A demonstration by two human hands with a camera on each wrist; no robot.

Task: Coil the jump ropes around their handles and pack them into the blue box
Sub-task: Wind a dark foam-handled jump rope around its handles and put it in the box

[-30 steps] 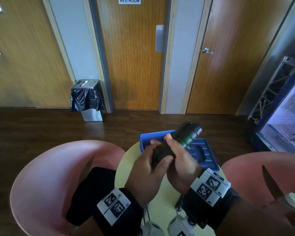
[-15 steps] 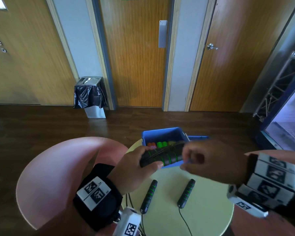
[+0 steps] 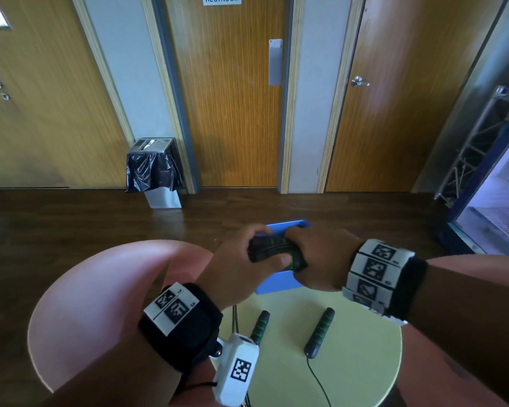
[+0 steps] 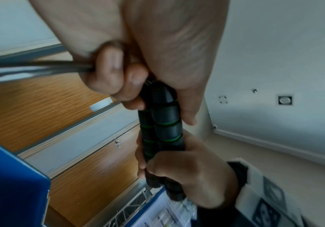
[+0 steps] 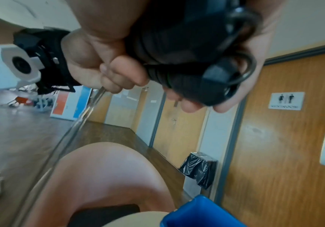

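So here's the tally: two hands, left (image 3: 235, 265) and right (image 3: 315, 259), both wrapped round one bundle of two black-and-green handles (image 3: 276, 254). Two more loose handles lie on the table, one on the left (image 3: 260, 326) and one on the right (image 3: 319, 331). One blue box (image 3: 279, 284), one round table (image 3: 362, 356), two pink chairs, three wooden doors, one trash bin (image 3: 155, 171).

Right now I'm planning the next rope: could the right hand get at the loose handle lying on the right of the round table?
Probably not yet. The right hand grips the coiled rope bundle together with the left hand. The loose handle lies uncovered on the table, so the way looks free once the bundle is released.
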